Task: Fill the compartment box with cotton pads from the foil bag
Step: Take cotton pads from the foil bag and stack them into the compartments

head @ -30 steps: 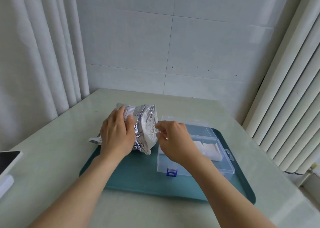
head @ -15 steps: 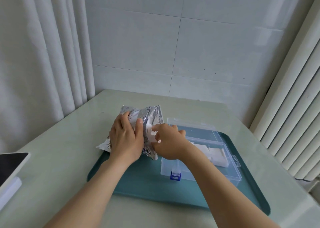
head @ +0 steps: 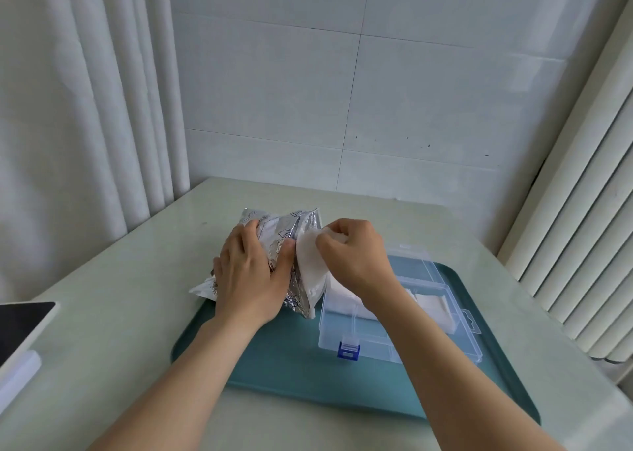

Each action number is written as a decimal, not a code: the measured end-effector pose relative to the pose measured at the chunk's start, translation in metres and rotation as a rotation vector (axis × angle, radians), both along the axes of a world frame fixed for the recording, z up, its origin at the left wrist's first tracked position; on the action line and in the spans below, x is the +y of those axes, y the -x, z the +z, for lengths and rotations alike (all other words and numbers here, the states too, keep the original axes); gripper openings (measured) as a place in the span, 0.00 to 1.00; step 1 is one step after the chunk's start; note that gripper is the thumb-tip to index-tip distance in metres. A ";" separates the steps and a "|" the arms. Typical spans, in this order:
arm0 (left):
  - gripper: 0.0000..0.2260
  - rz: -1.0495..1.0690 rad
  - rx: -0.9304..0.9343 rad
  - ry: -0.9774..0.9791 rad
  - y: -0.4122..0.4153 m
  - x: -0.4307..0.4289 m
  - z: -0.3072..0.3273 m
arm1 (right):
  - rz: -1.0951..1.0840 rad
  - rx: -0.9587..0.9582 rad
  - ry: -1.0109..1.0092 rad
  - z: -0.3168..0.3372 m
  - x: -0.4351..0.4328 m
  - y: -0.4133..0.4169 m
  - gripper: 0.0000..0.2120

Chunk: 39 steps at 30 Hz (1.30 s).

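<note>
I count one foil bag (head: 278,228), lying on its side at the far left corner of the tray (head: 274,365), its crumpled tail spilling over the tray's edge onto the table (head: 102,330). Its long axis runs left to right across my view, and its mouth faces right, toward the one compartment box (head: 373,348). My left hand (head: 246,272) is clamped over the bag from above, fingers curled around the foil. My right hand (head: 356,259) pinches a white cotton pad (head: 308,262) right at the mouth; whether it is one pad or a thin stack, I cannot tell. The clear box sits just beside the bag on the tray, its long side parallel to the tray's near edge, lid open, with one blue latch (head: 348,350) at the front. More white pads (head: 435,303) lie inside, partly hidden by my forearm, so I cannot count them. One teal tray, on a pale green table. A dark-screened device (head: 20,320) sits at the table's left edge. White curtains (head: 85,108) hang left, a tiled wall (head: 342,74) stands behind, and ribbed white slats (head: 582,211) stand right.
</note>
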State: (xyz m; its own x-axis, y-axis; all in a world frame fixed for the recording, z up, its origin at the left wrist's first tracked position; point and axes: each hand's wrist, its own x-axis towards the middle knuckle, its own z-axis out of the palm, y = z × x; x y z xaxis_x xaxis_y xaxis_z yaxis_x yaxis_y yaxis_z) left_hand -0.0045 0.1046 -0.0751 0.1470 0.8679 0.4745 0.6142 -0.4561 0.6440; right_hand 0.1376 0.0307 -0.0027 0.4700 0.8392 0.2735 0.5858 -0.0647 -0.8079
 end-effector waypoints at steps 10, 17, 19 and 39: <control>0.18 0.027 -0.082 -0.266 -0.005 -0.002 0.004 | -0.067 0.229 -0.124 0.003 -0.021 -0.027 0.08; 0.15 -0.220 -0.206 -0.395 -0.018 -0.031 0.022 | -0.047 0.392 -0.182 0.008 -0.035 -0.047 0.07; 0.16 -0.303 -0.261 -0.326 -0.023 -0.045 0.025 | -0.025 0.444 -0.206 0.004 -0.039 -0.048 0.06; 0.07 -0.602 -0.732 0.499 -0.034 -0.067 0.034 | -0.046 0.149 -0.229 -0.026 -0.065 -0.051 0.14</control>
